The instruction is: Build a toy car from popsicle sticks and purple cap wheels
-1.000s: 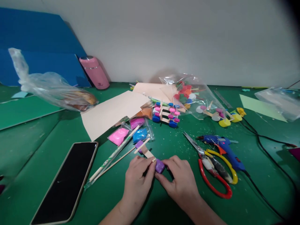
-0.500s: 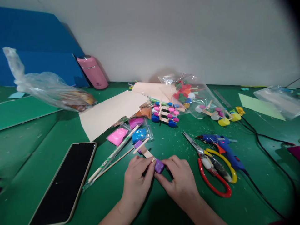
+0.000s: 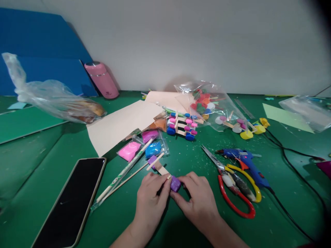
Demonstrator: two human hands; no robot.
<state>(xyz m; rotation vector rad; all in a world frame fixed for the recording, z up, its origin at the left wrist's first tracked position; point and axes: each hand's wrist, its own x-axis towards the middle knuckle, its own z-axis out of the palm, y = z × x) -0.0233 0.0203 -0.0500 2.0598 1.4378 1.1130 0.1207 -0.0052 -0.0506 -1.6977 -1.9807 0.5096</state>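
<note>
A small craft piece of wooden sticks (image 3: 161,168) lies slanted between my hands, with a purple clay lump (image 3: 175,184) at its near end and another purple piece (image 3: 152,161) at its far end. My left hand (image 3: 151,196) pinches the stick ends beside the near lump. On the lump's right side, the thumb and index finger of my right hand (image 3: 199,198) press against the purple clay. Packets of pink clay (image 3: 129,151) and blue clay (image 3: 153,149) lie just beyond, with wrapped chopsticks (image 3: 124,174) to the left.
Scissors (image 3: 236,193) and a blue glue gun (image 3: 248,163) with a cord lie at right. A phone (image 3: 69,203) is at left. Behind are paper (image 3: 124,124), stick-and-clay models (image 3: 182,126), a plastic bag (image 3: 207,100) and a pink flask (image 3: 102,80).
</note>
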